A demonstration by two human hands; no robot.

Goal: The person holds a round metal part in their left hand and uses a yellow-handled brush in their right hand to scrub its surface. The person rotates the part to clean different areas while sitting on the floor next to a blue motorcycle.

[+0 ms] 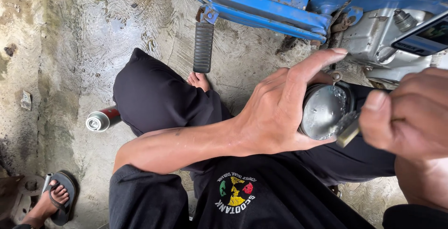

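The left hand (280, 112) wraps around a round metal piston (323, 111), fingers curled over its rim and the index finger stretched toward one o'clock. The piston sits just right of centre, its shiny domed crown facing the camera. The right hand (413, 112), at three o'clock, pinches a small flat tool (349, 133) whose tip touches the crown's lower right edge. Beyond them, at twelve o'clock, runs a blue motorcycle frame (270, 10) with a black ribbed footpeg (203, 47) hanging down, and a grey engine block (373, 38) at two o'clock. On the wet concrete floor (70, 47), at nine o'clock, lies a spray can (101, 119). At seven o'clock a sandalled foot (53, 201) rests.
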